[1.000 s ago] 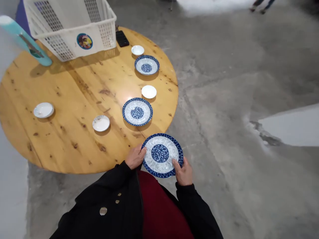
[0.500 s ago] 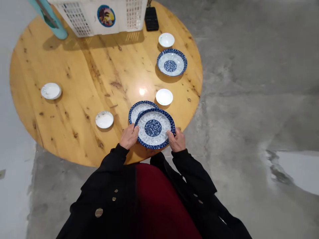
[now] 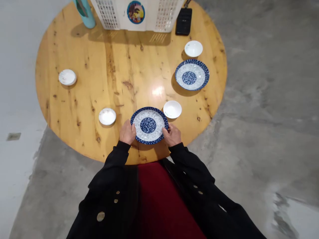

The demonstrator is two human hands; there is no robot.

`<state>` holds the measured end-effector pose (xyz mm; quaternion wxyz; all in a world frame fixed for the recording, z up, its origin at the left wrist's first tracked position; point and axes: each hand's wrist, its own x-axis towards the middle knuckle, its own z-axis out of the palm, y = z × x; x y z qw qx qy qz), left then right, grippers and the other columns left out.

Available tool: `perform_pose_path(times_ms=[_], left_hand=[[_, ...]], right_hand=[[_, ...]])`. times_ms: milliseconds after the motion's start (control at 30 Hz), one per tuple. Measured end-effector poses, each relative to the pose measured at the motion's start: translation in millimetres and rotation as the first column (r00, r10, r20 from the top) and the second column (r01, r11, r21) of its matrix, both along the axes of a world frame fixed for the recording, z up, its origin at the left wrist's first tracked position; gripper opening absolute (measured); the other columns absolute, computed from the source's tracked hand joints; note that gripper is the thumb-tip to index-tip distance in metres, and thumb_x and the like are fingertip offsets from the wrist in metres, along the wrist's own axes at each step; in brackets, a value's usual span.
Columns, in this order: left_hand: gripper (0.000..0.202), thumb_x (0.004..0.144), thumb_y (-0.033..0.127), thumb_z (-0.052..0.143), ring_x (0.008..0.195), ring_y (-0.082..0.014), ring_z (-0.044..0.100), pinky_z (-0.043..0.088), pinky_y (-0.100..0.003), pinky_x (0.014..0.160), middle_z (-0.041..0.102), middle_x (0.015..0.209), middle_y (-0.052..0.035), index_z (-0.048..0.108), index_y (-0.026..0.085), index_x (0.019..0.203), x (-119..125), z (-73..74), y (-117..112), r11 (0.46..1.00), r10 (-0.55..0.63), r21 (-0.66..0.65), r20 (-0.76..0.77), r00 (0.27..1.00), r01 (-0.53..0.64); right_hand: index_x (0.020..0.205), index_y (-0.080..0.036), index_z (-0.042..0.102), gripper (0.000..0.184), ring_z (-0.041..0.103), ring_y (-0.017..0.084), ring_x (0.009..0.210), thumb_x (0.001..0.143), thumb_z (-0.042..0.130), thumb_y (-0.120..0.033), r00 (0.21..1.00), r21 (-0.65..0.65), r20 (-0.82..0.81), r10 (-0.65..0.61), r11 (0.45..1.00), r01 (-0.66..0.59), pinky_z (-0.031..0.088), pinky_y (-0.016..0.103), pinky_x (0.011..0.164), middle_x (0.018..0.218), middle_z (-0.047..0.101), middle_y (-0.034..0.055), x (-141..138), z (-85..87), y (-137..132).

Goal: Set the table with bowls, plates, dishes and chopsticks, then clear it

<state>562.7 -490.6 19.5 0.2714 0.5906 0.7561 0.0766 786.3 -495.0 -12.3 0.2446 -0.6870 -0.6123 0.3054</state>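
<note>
A round plate (image 3: pixel 148 125) with a dark blue patterned rim and blue centre is level near the table's front edge. My left hand (image 3: pixel 128 132) is closed on its left rim, thumb on top. On the opposite side my right hand (image 3: pixel 172 134) grips the right rim the same way. The second blue-rimmed plate seen before is hidden beneath this one. Just beyond my right hand stands a small white bowl (image 3: pixel 172 109). To the left of my left hand is another small white bowl (image 3: pixel 107 116).
The oval wooden table (image 3: pixel 99 73) bears a second blue-patterned plate (image 3: pixel 191 75) at right, beside a white bowl (image 3: pixel 193 49). Far left is a white bowl (image 3: pixel 67 77). A white plastic basket (image 3: pixel 122 16), a black object (image 3: pixel 183 21) and a turquoise holder (image 3: pixel 87 16) stand at the back.
My hands have brought the upper plate left and over the lower plate, which it now covers. The camera view has shifted, so the table and basket appear further right.
</note>
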Motion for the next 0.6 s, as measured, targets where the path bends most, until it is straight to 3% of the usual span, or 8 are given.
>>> perform_pose_path(times_ms=[300,600], left_hand=[[0.021,0.091,0.024,0.043,0.099,-0.0312,0.059,0.046,-0.036,0.079,0.061,0.103,-0.0184,0.057,0.012,0.102,6,-6.0,2,1.0,0.01,0.005,-0.161,0.987,-0.009],[0.04,0.092,0.027,0.041,0.098,-0.0338,0.06,0.047,-0.037,0.074,0.059,0.107,-0.0214,0.054,0.007,0.124,6,-3.4,9,1.0,-0.004,0.027,-0.251,0.968,0.011]], right_hand=[[0.113,-0.015,0.064,0.04,0.056,0.025,0.082,0.082,0.046,-0.033,0.995,0.026,0.064,0.075,0.997,-0.076,0.045,0.035,0.077,0.089,0.064,0.0099,2,-16.9,13],[0.128,-0.014,0.058,0.048,0.057,0.028,0.096,0.084,0.045,-0.027,0.988,-0.041,0.103,0.112,0.993,-0.108,0.045,0.036,0.085,0.102,0.064,0.0132,-6,-10.5,23]])
